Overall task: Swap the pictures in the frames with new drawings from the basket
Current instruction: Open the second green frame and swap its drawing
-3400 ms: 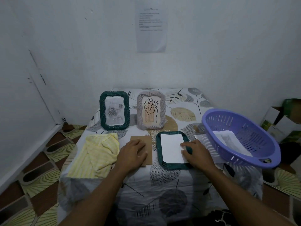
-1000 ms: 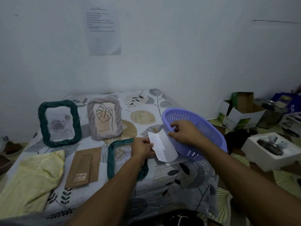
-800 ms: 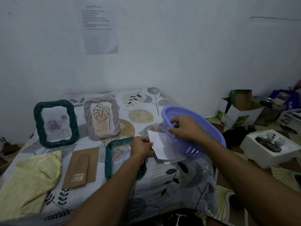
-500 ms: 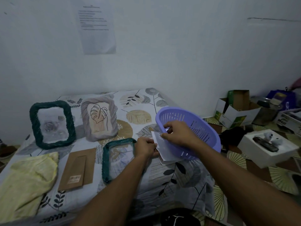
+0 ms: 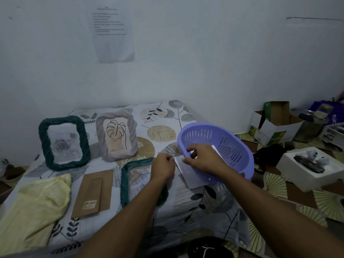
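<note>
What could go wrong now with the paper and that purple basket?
The left hand and the right hand both seem to pinch the white paper right at the purple basket's rim, so a tug could crease or tear it. The basket also looks like it sticks out past the right edge of the table, so a bump from the right hand might tip it onto the floor.
</note>
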{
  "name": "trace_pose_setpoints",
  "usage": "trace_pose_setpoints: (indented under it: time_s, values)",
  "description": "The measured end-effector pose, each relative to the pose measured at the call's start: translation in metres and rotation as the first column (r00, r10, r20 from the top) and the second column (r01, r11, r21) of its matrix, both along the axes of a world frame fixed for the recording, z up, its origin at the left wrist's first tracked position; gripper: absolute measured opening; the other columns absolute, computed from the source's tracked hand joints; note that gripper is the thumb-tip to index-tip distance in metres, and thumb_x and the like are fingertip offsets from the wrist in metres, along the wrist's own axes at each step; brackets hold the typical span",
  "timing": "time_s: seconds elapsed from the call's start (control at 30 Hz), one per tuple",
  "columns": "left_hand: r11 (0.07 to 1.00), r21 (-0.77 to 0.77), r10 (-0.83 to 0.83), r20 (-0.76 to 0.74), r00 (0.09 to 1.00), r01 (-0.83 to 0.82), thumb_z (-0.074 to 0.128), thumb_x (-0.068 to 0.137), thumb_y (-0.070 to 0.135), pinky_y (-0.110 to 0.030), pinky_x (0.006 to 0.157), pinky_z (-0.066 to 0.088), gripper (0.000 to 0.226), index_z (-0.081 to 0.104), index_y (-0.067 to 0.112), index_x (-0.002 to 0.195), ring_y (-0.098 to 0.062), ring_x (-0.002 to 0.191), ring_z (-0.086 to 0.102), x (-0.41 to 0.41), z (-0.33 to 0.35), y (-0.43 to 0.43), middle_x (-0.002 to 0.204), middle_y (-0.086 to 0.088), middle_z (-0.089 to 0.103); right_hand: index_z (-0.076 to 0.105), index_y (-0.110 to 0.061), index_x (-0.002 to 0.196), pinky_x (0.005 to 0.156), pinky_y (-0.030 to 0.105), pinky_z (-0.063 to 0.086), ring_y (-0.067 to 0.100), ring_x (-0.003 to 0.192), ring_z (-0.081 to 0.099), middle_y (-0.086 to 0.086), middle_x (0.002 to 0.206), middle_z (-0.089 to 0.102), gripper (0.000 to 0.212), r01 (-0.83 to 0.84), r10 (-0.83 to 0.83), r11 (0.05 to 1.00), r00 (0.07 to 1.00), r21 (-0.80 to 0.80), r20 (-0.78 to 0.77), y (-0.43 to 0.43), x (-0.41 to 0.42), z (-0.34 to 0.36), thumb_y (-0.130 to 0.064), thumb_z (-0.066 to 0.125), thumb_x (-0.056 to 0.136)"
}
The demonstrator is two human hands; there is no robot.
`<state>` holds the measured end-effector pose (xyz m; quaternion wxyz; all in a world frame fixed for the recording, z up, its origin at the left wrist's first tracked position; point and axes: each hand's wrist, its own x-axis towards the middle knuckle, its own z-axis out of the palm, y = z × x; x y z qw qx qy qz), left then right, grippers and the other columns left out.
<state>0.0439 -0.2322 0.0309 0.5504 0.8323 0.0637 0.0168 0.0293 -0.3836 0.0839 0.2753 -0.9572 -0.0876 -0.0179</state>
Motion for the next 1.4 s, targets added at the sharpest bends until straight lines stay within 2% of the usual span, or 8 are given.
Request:
trace_pose_setpoints:
  time_s: [0.13, 0.23, 0.43, 0.63, 0.8, 1.03, 1.23, 1.4]
  values:
    - [0.999, -0.035, -0.033, 0.129, 0.991, 0.038, 0.05, 0.097, 0.028, -0.05, 0.081, 0.057, 0.029, 0.065, 0.014, 0.117, -0.024, 0.087, 0.065, -0.001, 0.012, -0.001, 0.098, -0.005, 0.067, 0.07, -0.009, 0.097, 0.078, 0.042, 0.057, 0.026, 0.079, 0.067, 0.011, 0.093, 0.073, 0.038, 0.044, -0.042, 0.998, 0.998, 0.041, -0.039, -0.009, 0.011, 0.003, -0.039, 0.047, 0.098]
    - [0.994, -0.038, -0.097, 0.154, 0.983, 0.104, 0.053, 0.095, 0.037, -0.049, 0.091, 0.052, 0.047, 0.049, 0.019, 0.138, -0.021, 0.104, 0.059, -0.002, 0.02, -0.006, 0.124, -0.006, 0.06, 0.07, -0.008, 0.102, 0.083, 0.04, 0.054, 0.027, 0.088, 0.066, 0.01, 0.099, 0.072, 0.027, 0.11, -0.111, 0.993, 0.994, -0.031, -0.026, -0.027, 0.027, 0.003, -0.028, 0.052, 0.096]
    - [0.982, 0.014, -0.188, 0.196, 0.962, 0.189, 0.061, 0.092, 0.032, -0.034, 0.095, 0.048, 0.053, 0.046, 0.018, 0.141, -0.017, 0.111, 0.059, 0.002, 0.014, -0.012, 0.134, -0.003, 0.058, 0.063, -0.011, 0.122, 0.094, 0.035, 0.047, 0.028, 0.113, 0.058, 0.01, 0.122, 0.064, 0.045, 0.12, -0.154, 0.957, 0.981, -0.262, -0.115, -0.044, 0.054, -0.019, -0.039, 0.066, 0.087]
    - [0.989, -0.002, -0.143, 0.25, 0.958, 0.148, 0.064, 0.091, 0.027, -0.031, 0.089, 0.049, 0.048, 0.052, 0.017, 0.137, -0.016, 0.105, 0.06, 0.005, 0.009, -0.016, 0.127, -0.001, 0.063, 0.058, -0.013, 0.081, 0.076, 0.035, 0.049, 0.025, 0.084, 0.056, 0.009, 0.088, 0.059, 0.046, 0.065, -0.131, 0.905, 0.982, -0.42, -0.132, -0.04, 0.063, -0.038, -0.056, 0.072, 0.071]
    - [0.989, -0.006, -0.143, 0.257, 0.956, 0.149, 0.065, 0.09, 0.027, -0.03, 0.087, 0.048, 0.048, 0.054, 0.017, 0.136, -0.016, 0.104, 0.06, 0.005, 0.01, -0.014, 0.127, -0.001, 0.063, 0.049, -0.016, 0.066, 0.068, 0.033, 0.049, 0.025, 0.075, 0.055, 0.007, 0.075, 0.056, 0.03, 0.089, -0.153, 0.912, 0.979, -0.401, -0.132, -0.036, 0.061, -0.036, -0.039, 0.068, 0.072]
    - [0.989, 0.001, -0.144, 0.251, 0.957, 0.148, 0.064, 0.091, 0.025, -0.027, 0.087, 0.046, 0.047, 0.053, 0.015, 0.136, -0.017, 0.106, 0.059, 0.004, 0.014, -0.015, 0.126, -0.004, 0.063, 0.043, -0.013, 0.053, 0.05, 0.026, 0.034, 0.021, 0.05, 0.043, 0.005, 0.054, 0.043, 0.038, 0.19, -0.217, 0.946, 0.973, -0.264, -0.075, -0.039, 0.06, -0.03, -0.024, 0.066, 0.081]
    - [0.989, 0.029, -0.15, 0.231, 0.961, 0.147, 0.063, 0.091, 0.027, -0.026, 0.088, 0.046, 0.048, 0.052, 0.014, 0.137, -0.014, 0.106, 0.06, 0.004, 0.016, -0.016, 0.126, -0.003, 0.063, 0.057, -0.007, 0.06, 0.058, 0.034, 0.051, 0.023, 0.056, 0.056, 0.008, 0.056, 0.055, 0.034, 0.249, -0.259, 0.952, 0.965, -0.176, -0.032, -0.041, 0.053, -0.022, -0.032, 0.069, 0.081]
    - [0.987, 0.033, -0.158, 0.226, 0.961, 0.154, 0.062, 0.092, 0.026, -0.025, 0.085, 0.044, 0.046, 0.054, 0.014, 0.135, -0.012, 0.1, 0.058, 0.002, 0.019, -0.013, 0.121, -0.003, 0.065, 0.04, -0.013, 0.051, 0.051, 0.029, 0.034, 0.022, 0.049, 0.04, 0.008, 0.05, 0.04, 0.038, 0.27, -0.272, 0.956, 0.962, -0.112, -0.007, -0.046, 0.054, -0.015, -0.013, 0.061, 0.083]
